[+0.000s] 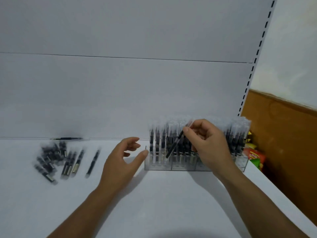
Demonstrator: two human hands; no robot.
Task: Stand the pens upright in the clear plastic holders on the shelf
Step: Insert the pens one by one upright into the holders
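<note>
Right hand point(205, 143) pinches a tilted pen point(175, 145) over the clear holders point(171, 166) at centre right of the frame; left hand point(123, 158) hovers slack beside them, holding nothing. More loose pens point(56, 157) lie at left. Each looks light, stiff and slick, so I'd pinch it mid-barrel.

The flat white shelf board point(154, 203) under both hands looks smooth and matt, the rectangular clear holder point(180, 166) by the right hand point(207, 141) is glossy transparent plastic, like the caps of the black pens point(51, 158) beyond the left hand point(123, 157), and the brown box point(283, 134) further right is dull cardboard.
</note>
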